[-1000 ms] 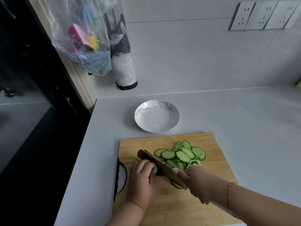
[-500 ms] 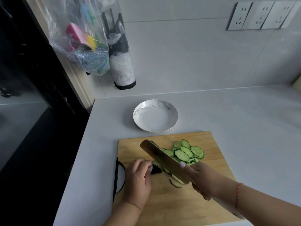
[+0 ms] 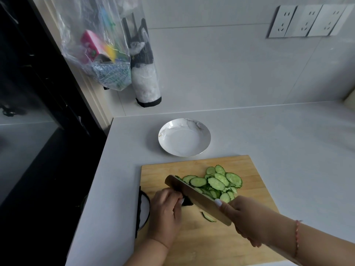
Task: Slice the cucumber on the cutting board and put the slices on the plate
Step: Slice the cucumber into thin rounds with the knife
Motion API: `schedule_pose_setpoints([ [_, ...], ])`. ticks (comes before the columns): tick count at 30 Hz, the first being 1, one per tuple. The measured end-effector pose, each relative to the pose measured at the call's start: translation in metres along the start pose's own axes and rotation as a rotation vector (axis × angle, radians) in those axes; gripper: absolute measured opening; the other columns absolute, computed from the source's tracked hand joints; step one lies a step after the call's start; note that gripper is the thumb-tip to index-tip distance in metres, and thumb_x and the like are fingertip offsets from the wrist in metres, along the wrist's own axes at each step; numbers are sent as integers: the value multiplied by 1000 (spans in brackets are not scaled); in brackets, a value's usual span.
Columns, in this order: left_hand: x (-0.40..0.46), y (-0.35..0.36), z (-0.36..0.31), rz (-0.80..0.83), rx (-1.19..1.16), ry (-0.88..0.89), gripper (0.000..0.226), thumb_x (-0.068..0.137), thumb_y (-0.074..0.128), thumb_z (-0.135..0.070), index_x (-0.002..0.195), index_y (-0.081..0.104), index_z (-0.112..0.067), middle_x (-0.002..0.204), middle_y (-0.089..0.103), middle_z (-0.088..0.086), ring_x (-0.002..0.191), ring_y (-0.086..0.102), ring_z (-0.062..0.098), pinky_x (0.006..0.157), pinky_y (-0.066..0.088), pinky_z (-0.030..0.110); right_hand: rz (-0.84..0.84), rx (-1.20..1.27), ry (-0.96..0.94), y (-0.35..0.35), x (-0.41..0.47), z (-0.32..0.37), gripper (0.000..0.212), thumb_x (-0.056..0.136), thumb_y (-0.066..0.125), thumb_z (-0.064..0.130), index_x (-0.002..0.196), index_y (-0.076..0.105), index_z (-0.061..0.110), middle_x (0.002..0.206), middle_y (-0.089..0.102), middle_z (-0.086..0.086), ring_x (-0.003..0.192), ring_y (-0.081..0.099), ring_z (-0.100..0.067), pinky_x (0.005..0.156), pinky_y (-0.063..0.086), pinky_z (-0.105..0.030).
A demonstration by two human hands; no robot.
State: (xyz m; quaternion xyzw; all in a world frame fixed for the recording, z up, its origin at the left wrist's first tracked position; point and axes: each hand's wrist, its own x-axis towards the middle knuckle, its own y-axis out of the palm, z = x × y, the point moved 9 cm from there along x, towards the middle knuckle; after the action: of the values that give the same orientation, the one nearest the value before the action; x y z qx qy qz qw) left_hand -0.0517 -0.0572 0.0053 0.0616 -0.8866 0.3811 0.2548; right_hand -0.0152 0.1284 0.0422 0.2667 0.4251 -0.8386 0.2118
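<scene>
Cucumber stub [image 3: 186, 201] on cutting board [image 3: 255, 169], pinched in left hand [image 3: 166, 214] fingertips; knife [image 3: 194, 195], gripped by right hand [image 3: 247, 219], is back down after its lift half a second ago; slices [image 3: 215, 182] pile behind blade; plate [image 3: 184, 140] bare; slicing nearly finished.

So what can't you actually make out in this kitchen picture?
- Uncut cucumber end: head view, mostly hidden by the left hand and knife.
- Knife handle: wrapped inside the right hand.
- Hanging bag: contents blurred by crinkled plastic.
- Cutting board: near edge covered by forearms.
</scene>
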Motion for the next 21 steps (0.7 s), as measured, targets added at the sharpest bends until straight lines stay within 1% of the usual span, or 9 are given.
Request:
schedule_pose_setpoints([
  [3,0,-2,-3,-15,-5,14,15,83,52,-20,86,66,-18,90,58,-8,85,50,10,76,37,21,-7,-24,1,5,3,1,64,92,23,64,77,52,9,57,57,-14,36,52,-16,52,46,-22],
  [5,0,-3,-5,-20,-12,26,14,83,52,-19,86,66,-19,89,59,-7,85,50,10,75,38,22,-2,-21,9,10,6,1,65,91,22,65,78,51,9,62,58,-18,37,53,-17,51,46,-23],
  [9,0,-3,-5,-3,-21,21,12,83,52,-19,86,63,-22,90,57,-10,86,50,10,76,38,23,11,11,29,19,18,5,65,93,23,64,72,49,8,55,57,-14,37,53,-19,49,47,-24],
  [12,0,-1,-4,27,-3,5,14,84,50,-21,85,64,-20,91,57,-9,87,50,12,76,38,23,9,4,34,26,29,8,67,92,21,65,67,48,8,56,57,-16,38,54,-22,47,46,-23],
  [15,0,-1,-2,40,4,-4,16,85,49,-19,87,65,-18,94,58,-7,89,50,12,76,40,25,-3,-1,47,28,33,8,68,92,20,65,71,48,7,58,58,-18,36,53,-20,45,45,-22],
  [16,-1,-1,-1,41,4,-7,17,84,48,-16,88,65,-18,95,58,-7,90,50,11,77,41,23,-6,10,47,28,33,7,67,92,21,64,72,48,6,59,58,-18,35,52,-19,45,44,-22],
  [18,0,-2,1,30,-18,-23,16,83,53,-8,89,64,-18,95,57,-7,92,48,6,81,38,14,-12,49,42,27,34,4,66,93,22,64,71,47,7,53,56,-15,34,51,-19,46,45,-22],
  [19,0,-3,3,28,-32,-43,16,82,59,-4,89,64,-18,95,57,-8,91,47,3,82,35,9,-9,72,36,27,34,3,66,92,23,64,69,47,7,47,54,-12,33,50,-19,48,46,-23],
  [21,0,-2,8,35,-46,-87,20,79,68,0,88,62,-17,93,55,-9,90,46,3,81,34,6,-1,126,25,27,34,2,64,93,27,62,65,46,7,36,50,-2,31,49,-20,52,48,-26],
])
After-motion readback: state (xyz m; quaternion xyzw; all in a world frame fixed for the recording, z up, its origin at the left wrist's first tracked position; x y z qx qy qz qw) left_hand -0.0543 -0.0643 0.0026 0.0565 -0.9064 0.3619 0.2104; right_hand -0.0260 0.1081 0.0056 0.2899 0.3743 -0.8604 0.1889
